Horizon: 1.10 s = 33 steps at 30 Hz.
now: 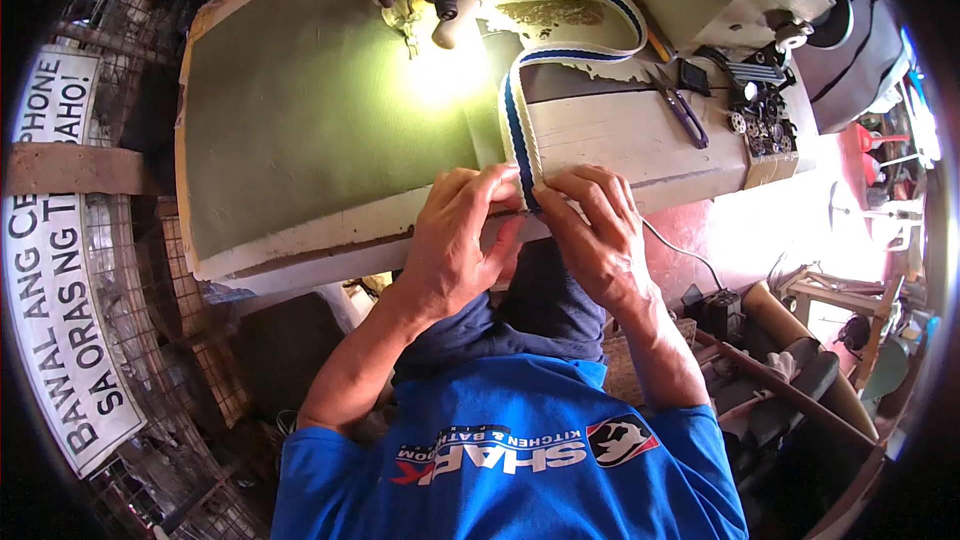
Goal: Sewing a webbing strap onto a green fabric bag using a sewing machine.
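Observation:
A white webbing strap with a blue stripe down its middle snakes over the sewing machine table toward me. Its near end reaches the table's front edge. There my left hand pinches the strap's left side, thumb below and fingers on top. On its other side my right hand grips the same end with thumb and fingertips. The strap's tip is partly hidden between my fingers. Beyond my hands stands the sewing machine, its lamp lighting the tabletop.
Thread snips or scissors lie right of the strap, near a small black block. A box of black bobbins and metal parts sits at the table's right end. Wire mesh with a white sign stands left. Rolled material leans at lower right.

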Tool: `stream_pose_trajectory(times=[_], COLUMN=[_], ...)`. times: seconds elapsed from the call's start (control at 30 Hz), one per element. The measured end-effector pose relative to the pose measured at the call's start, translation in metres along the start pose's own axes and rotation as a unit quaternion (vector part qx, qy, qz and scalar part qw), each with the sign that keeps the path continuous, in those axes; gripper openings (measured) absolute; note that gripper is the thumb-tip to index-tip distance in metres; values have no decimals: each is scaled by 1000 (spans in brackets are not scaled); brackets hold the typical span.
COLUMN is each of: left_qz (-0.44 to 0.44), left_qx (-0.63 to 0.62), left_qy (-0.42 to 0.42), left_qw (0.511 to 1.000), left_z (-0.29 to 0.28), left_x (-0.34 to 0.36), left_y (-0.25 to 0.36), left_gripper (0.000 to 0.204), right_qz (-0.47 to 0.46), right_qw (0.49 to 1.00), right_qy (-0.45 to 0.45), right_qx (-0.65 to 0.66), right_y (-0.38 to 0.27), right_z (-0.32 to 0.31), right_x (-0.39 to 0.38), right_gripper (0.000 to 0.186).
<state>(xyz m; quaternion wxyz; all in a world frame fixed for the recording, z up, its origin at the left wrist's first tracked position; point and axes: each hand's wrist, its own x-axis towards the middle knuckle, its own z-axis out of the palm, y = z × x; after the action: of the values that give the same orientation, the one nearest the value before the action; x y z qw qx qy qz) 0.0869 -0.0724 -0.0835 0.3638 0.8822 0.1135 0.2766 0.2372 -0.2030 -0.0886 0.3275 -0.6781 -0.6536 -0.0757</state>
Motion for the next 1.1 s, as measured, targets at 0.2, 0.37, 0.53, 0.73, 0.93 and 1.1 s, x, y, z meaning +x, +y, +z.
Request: stream_pose_trajectory(times=[0.2, 0.37, 0.53, 0.73, 0.93, 1.1], left_qz=[17, -1, -26, -32, -19, -27], left_qx=[124, 139, 144, 107, 91, 172], left_qy=[49, 87, 100, 92, 134, 100], left_qw=[991, 987, 984, 989, 987, 980], left_z=[0, 9, 13, 14, 11, 22], left_x=[-8, -6, -2, -11, -38, -47], left_y=[2, 3, 3, -3, 1, 5], left_gripper=[47, 24, 23, 23, 27, 37], right_qz=[50, 66, 133, 296, 292, 312], right_qw=[999, 997, 986, 945, 941, 935], right_qy=[4, -41, -96, -115, -156, -149], right_qx=[10, 9, 10, 83, 76, 79], right_y=[-6, -11, -17, -23, -24, -25], right_z=[1, -8, -15, -17, -22, -20], right_x=[1, 13, 28, 46, 55, 56], right_gripper=[42, 40, 29, 21, 18, 18])
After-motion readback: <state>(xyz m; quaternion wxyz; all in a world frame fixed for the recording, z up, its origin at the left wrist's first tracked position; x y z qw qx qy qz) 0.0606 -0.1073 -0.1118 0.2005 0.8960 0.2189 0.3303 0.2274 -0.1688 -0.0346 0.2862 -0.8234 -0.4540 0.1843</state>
